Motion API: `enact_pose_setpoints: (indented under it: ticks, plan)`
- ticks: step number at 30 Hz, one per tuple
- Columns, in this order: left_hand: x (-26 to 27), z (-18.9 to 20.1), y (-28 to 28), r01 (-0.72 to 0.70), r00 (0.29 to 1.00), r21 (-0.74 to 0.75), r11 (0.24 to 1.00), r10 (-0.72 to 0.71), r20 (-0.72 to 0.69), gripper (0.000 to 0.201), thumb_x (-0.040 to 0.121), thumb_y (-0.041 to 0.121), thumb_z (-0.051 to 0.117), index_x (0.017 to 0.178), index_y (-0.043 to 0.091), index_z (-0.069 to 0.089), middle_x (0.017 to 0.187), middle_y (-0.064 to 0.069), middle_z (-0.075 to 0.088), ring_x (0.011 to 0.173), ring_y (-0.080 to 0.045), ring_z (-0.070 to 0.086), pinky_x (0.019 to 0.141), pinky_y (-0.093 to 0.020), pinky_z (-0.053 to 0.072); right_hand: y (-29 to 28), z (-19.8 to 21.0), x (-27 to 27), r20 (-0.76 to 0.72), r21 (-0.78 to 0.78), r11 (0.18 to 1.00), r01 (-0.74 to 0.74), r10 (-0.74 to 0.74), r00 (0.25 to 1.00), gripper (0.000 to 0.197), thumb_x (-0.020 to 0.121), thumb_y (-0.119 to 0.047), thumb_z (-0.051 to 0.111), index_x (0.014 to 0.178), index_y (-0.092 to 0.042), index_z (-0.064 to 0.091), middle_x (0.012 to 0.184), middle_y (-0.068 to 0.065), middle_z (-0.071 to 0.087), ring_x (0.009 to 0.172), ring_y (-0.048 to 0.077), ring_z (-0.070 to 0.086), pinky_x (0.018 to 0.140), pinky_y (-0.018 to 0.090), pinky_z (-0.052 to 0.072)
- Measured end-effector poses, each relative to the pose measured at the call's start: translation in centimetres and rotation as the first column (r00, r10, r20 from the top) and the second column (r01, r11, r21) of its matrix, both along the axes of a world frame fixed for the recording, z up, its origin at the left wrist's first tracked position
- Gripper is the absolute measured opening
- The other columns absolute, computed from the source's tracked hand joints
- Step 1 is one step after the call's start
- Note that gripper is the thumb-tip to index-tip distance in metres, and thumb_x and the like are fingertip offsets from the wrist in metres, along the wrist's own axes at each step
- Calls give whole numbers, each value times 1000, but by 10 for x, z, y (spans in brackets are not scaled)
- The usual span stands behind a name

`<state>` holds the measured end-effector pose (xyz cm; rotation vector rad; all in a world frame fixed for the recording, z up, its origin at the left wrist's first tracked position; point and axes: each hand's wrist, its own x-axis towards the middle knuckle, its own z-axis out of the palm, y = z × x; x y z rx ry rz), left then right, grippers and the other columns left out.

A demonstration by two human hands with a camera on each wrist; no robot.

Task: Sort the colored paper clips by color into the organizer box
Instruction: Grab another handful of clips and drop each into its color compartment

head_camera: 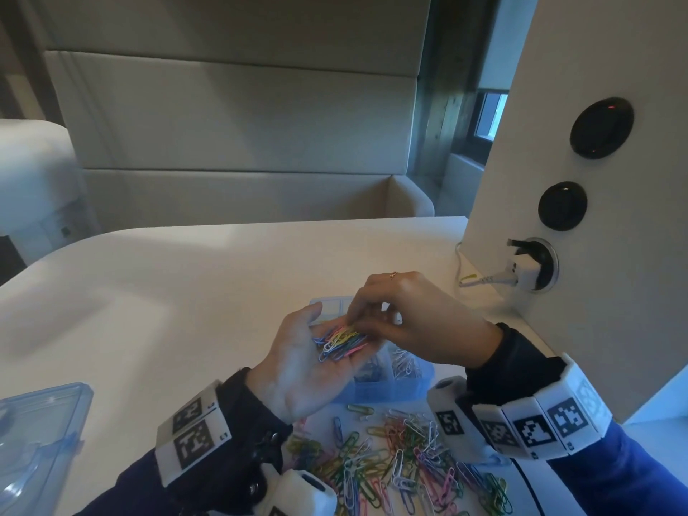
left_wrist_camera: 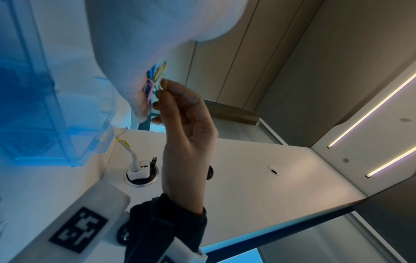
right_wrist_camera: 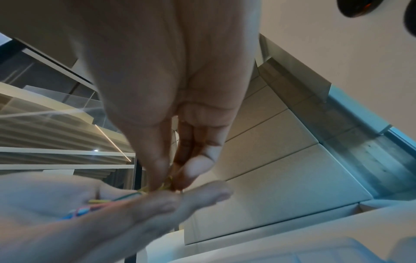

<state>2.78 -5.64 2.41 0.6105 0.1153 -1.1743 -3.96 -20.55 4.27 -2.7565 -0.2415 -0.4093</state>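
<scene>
The right hand (head_camera: pixel 417 318) reaches over from the right with thumb and fingertips (right_wrist_camera: pixel 198 167) drawn together in a narrow pinch on a yellow wire paper clip (right_wrist_camera: pixel 165 186) at the top of a small bundle of mixed-colour paper clips (head_camera: pixel 340 342). That bundle lies in the upturned palm of the left hand (head_camera: pixel 309 370), whose fingers are stretched out almost flat and only cradle the clips rather than closing on them. Both hands hover above the translucent blue plastic organizer box (head_camera: pixel 394 381), which sits on the pale tabletop (head_camera: pixel 186 292); one of its near compartments holds white clips and the one beside it darker ones, whose colour cannot be told. In front of the box, nearer the person, a loose heap of coloured paper clips (head_camera: pixel 402 463) spreads over the table. At the left edge lies a clear blue plastic lid (head_camera: pixel 41 433), well apart from the box. A white panel (head_camera: pixel 595 217) to the right carries a white plug and cable (head_camera: pixel 517 275).
</scene>
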Motion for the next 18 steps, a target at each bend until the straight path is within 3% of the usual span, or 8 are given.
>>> enact_pose_setpoints:
  ticks: [3,6,10,14,18]
  plan:
    - [-1,0,0,20,999,-38,999,-21,-49,56,104,39,31,98,-11,55,70,-21,60,55,-31,60,52,-32,54,0,-2,0,-55,8,1000,6,-5,998,9,84,-17,71,93,-18,73,87,-4,64,72,2,55,69,5,40]
    - [0,-2,-1,13,997,-56,998,-18,-81,50,104,39,31,101,-6,52,74,-19,59,64,-28,56,53,-34,55,-2,-4,1,-85,-19,1000,14,-16,996,7,87,-20,68,93,-17,70,88,-4,60,75,4,53,68,6,39]
    - [3,-6,-1,19,997,-55,998,-24,-75,58,104,41,31,101,-11,57,82,-19,62,71,-28,59,75,-37,54,-2,-7,3,-118,-43,999,18,-22,993,9,94,-20,59,97,-12,63,90,-4,54,79,10,51,70,13,38]
    - [3,-8,-3,-7,1000,40,999,7,8,56,104,37,32,123,-13,49,99,-27,63,97,-36,60,103,-47,42,-3,-6,3,-110,-10,999,45,-45,993,7,96,-17,54,90,-13,55,82,-6,55,66,5,44,63,12,36]
    - [1,-6,-3,-2,1000,61,998,1,17,58,104,37,30,123,-15,48,101,-29,63,100,-37,59,107,-46,39,-7,-5,2,-93,42,998,49,-45,995,5,96,-15,56,93,-12,59,83,-5,63,71,8,52,65,15,42]
